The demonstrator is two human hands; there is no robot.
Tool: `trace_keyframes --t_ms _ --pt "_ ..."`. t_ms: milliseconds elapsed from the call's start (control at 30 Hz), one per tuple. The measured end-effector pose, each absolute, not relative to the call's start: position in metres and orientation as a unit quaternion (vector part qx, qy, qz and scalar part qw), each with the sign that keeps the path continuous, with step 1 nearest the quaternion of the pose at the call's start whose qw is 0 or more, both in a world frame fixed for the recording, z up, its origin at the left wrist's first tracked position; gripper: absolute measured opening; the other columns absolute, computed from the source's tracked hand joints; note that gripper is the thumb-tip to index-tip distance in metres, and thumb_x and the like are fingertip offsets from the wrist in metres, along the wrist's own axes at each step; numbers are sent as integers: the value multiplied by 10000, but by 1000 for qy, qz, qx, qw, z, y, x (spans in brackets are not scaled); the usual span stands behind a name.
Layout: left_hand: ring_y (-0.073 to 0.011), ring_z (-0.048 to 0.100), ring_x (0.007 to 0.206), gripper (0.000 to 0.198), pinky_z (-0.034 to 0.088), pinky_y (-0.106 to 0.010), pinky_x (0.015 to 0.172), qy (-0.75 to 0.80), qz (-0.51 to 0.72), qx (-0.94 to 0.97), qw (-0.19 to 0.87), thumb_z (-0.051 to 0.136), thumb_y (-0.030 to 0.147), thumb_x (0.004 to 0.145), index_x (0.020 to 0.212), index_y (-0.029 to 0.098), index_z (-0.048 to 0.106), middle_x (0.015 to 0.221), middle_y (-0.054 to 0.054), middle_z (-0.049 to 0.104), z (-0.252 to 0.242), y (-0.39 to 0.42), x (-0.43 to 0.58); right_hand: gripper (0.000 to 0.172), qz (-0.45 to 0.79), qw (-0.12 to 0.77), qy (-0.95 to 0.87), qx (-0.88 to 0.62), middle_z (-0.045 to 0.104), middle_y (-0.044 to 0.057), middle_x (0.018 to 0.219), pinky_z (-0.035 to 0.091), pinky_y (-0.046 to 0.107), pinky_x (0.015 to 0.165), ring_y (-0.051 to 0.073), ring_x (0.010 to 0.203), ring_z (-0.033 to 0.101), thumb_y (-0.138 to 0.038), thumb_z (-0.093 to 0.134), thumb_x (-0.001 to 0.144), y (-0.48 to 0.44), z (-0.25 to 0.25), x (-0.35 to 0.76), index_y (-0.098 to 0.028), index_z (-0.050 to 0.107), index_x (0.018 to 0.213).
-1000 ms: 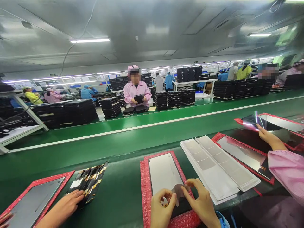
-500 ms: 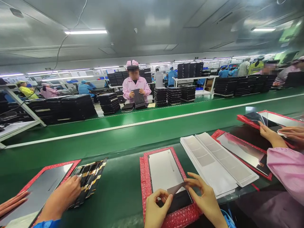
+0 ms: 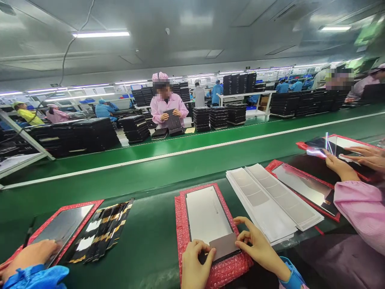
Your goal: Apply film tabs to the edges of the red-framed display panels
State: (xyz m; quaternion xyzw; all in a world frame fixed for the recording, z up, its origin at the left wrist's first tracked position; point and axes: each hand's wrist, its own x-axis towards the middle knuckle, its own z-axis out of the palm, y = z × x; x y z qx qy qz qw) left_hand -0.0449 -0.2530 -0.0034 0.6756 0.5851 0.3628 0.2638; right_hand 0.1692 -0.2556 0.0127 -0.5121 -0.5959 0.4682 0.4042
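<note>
A flat grey-white panel [image 3: 207,214] lies on a red bubble-wrap mat [image 3: 222,271] right in front of me on the green belt. A grey film patch [image 3: 224,245] lies flat on the panel's near end. My left hand [image 3: 194,263] presses its left edge with fingers curled. My right hand [image 3: 255,245] holds its right edge with fingertips pinched together.
Two stacks of white sheets with grey patches [image 3: 270,200] lie to my right. A co-worker's hand [image 3: 30,255] rests on a panel at the left, beside black-and-gold strips [image 3: 100,230]. A pink-sleeved co-worker [image 3: 357,204] handles a panel at the right. Black tray stacks [image 3: 90,134] line the far side.
The grey patch, held up and tilted between my fingers before, now lies flat on the panel's near end. The left co-worker's hand has drawn back off the strips.
</note>
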Motion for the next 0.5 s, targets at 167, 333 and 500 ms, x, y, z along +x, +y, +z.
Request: trace_keyframes --t_ms 167,333,500 --pt "-188 536 713 307 396 -290 669 579 346 687 270 543 465 747 606 193 566 718 -24 554 -5 -252 -47 438 470 408 -598 -505 427 20 1141 422 220 620 68 683 563 -140 510 729 -255 9 170 -273 362 1120" --pt "-184 533 712 272 391 -294 685 573 345 677 307 565 424 740 602 190 567 718 -15 550 -2 -251 -49 447 467 402 -608 -501 437 17 1127 426 216 625 67 685 566 -136 498 732 -254 7 171 -275 352 1131" --pt "-185 541 730 222 397 -293 697 579 319 687 302 579 373 737 611 189 578 735 -18 564 4 -252 -49 425 441 392 -628 -507 455 23 1120 431 218 626 69 682 559 -144 487 742 -256 9 171 -262 367 1132"
